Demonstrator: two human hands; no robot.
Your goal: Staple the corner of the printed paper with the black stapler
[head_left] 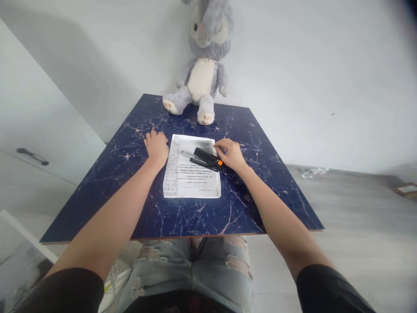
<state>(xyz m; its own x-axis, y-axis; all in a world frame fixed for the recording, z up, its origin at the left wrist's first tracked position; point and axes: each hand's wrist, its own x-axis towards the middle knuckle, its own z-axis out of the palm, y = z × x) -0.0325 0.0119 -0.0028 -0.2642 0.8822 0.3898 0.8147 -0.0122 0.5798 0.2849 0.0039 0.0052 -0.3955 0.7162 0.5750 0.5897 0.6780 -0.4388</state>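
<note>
A printed sheaf of paper (189, 178) lies in the middle of a dark blue marbled table (137, 208). On its upper right part lies a black stapler (206, 159) with an orange end, its top swung open. My right hand (230, 154) rests beside the stapler's orange end, its fingers pinched together near the paper's top right corner; whether they hold anything is too small to see. My left hand (157, 145) lies knuckles-up on the table just left of the paper's top edge, with its fingers curled under.
A grey and white plush rabbit (202, 65) sits at the table's far edge against a white wall. A white cabinet with a dark handle (31, 155) stands to the left. On the floor at right lie a clear plastic bottle (313, 172) and a small box (405, 189).
</note>
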